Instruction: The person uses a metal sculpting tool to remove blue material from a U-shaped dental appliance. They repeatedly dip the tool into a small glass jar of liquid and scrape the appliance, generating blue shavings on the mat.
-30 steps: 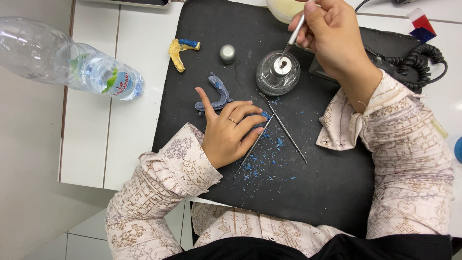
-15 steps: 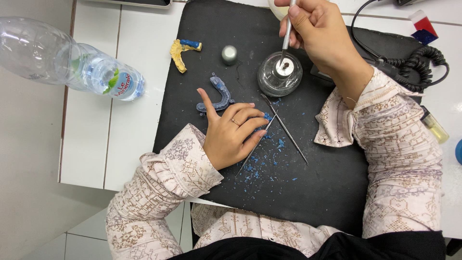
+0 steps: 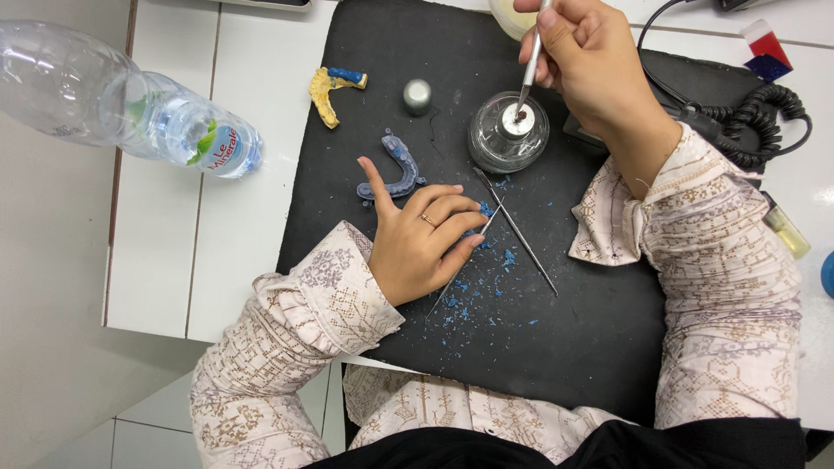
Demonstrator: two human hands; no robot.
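both arms wear long pale pink sleeves printed all over with fine brown and grey patterns, gathered into frilled cuffs. the left hand has a thin ring on one finger.

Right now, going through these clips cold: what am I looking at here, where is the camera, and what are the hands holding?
No machine here: a person's two bare hands, filmed by a camera on their head looking down. The right hand holds a thin metal tool with its tip at the top of a small glass burner. The left hand rests on a black mat, fingers on another metal tool, beside a blue arch-shaped wax piece. Blue shavings, a yellow cast and a plastic bottle lie around.
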